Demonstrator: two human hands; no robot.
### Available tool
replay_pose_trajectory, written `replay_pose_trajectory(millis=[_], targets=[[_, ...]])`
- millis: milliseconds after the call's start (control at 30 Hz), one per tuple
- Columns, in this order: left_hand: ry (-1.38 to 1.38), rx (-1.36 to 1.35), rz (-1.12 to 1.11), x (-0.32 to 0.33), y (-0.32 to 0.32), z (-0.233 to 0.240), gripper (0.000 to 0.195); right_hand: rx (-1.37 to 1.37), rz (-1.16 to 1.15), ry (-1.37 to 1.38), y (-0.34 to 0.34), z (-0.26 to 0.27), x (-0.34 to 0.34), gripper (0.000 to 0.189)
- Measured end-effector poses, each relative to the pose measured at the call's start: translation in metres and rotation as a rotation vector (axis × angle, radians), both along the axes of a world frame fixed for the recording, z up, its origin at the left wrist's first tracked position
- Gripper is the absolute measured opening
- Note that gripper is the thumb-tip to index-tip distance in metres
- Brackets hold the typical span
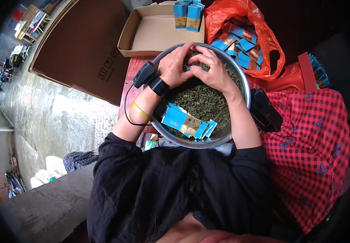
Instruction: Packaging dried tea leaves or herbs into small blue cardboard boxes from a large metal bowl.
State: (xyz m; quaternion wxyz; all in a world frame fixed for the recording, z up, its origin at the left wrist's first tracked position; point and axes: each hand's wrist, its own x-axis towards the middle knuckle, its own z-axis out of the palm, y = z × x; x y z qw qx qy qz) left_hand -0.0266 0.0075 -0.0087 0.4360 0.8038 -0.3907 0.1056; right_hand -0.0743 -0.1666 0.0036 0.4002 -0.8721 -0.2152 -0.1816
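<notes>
A round metal basin [246,91] in front of me holds dark dried leaves [204,98], which look like tea. Both hands are together over its far part. My left hand [175,65] bends around a small blue packet [186,67], mostly hidden between the hands. My right hand [210,68] meets it from the other side, with thumb and fingers curled near the same packet; which fingers grip it is hard to tell. Several blue and gold paper packets [187,121] lie in an overlapping stack on the leaves at the basin's near side.
Beyond the basin, a shallow cardboard box [153,33] holds upright blue and gold packets [194,16]. Right of it sits a red plastic bag [272,45] of similar packets. A red stool [287,74] and checked red cloth [308,145] are at right; a large carton [80,45] stands left.
</notes>
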Motion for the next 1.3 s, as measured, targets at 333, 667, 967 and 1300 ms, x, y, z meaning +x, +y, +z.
replay_pose_trajectory(millis=[333, 667, 967, 1300], targets=[[-0.044, -0.129, 0.012, 0.003, 0.0, -0.003, 0.072, 0.165, -0.119, -0.145, -0.009, 0.007, 0.005, 0.016], [0.281, -0.336, -0.078, -0.001, 0.004, 0.001, 0.027, 0.062, -0.1, -0.237, -0.003, 0.024, -0.004, 0.018], [0.002, -0.213, -0.071, -0.008, -0.003, 0.001, 0.014, -0.12, 0.063, 0.401, -0.012, 0.026, -0.01, 0.031], [0.241, -0.41, 0.123, 0.0, -0.004, -0.004, 0.021, 0.248, -0.051, 0.114, -0.006, 0.013, -0.004, 0.026]])
